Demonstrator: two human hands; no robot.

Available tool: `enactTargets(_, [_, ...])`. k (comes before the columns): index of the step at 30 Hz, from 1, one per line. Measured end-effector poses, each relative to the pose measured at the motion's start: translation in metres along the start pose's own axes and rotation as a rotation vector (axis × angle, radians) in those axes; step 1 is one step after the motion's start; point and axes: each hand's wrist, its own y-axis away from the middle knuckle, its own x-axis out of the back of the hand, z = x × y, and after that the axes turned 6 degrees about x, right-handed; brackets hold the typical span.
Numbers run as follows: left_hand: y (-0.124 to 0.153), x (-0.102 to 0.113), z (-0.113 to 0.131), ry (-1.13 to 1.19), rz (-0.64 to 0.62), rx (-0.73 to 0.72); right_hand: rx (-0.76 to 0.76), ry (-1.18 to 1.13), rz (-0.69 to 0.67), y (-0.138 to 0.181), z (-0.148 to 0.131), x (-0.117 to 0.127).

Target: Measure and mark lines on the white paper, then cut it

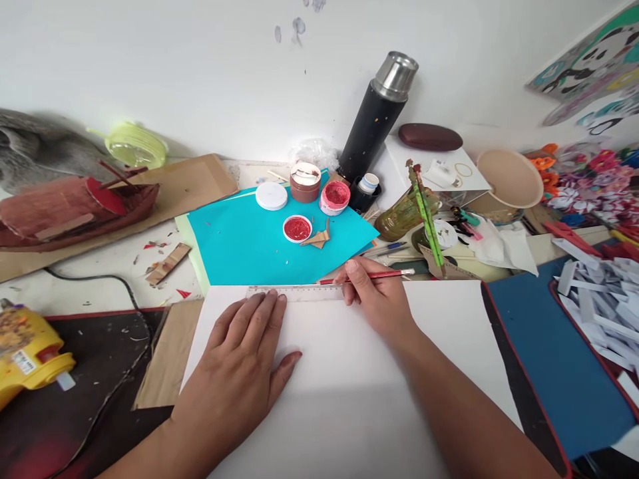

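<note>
A large white sheet of paper [349,372] lies flat in front of me. Along its far edge rests a clear plastic ruler [314,293]. My left hand [249,346] is spread flat on the sheet, its fingertips pressing the ruler's left part. My right hand [374,293] pinches a red pencil [389,274], with the tip pointing left at the ruler's far side. The pencil's other end sticks out to the right past the knuckles. Beyond the ruler lies a turquoise sheet [239,239], partly under the paint pots.
A red paint pot [334,197], a paint-filled lid [297,229] and a black thermos [374,120] stand beyond the sheet. Left are a brown model boat [64,209] and a yellow glue gun [32,359]. A glass jar [399,216] and white paper strips [604,293] are right.
</note>
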Motion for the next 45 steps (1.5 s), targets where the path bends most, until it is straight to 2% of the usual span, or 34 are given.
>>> enactTargets(17, [-0.0003, -0.001, -0.0003, -0.005, 0.012, -0.013, 0.005, 0.041, -0.069, 0.0001, 0.0051, -0.001])
enactTargets(30, [-0.0004, -0.0006, -0.0012, 0.013, 0.01, -0.009, -0.027, 0.016, 0.006, -0.0023, -0.0012, 0.0])
enactTargets(38, [0.0015, -0.0024, -0.0014, 0.034, 0.0, 0.008, -0.037, -0.05, 0.077, -0.0038, 0.0066, 0.0046])
enactTargets(45, [0.0023, -0.0026, -0.0024, 0.065, -0.001, 0.027, -0.053, -0.01, 0.052, -0.0035, 0.006, 0.0043])
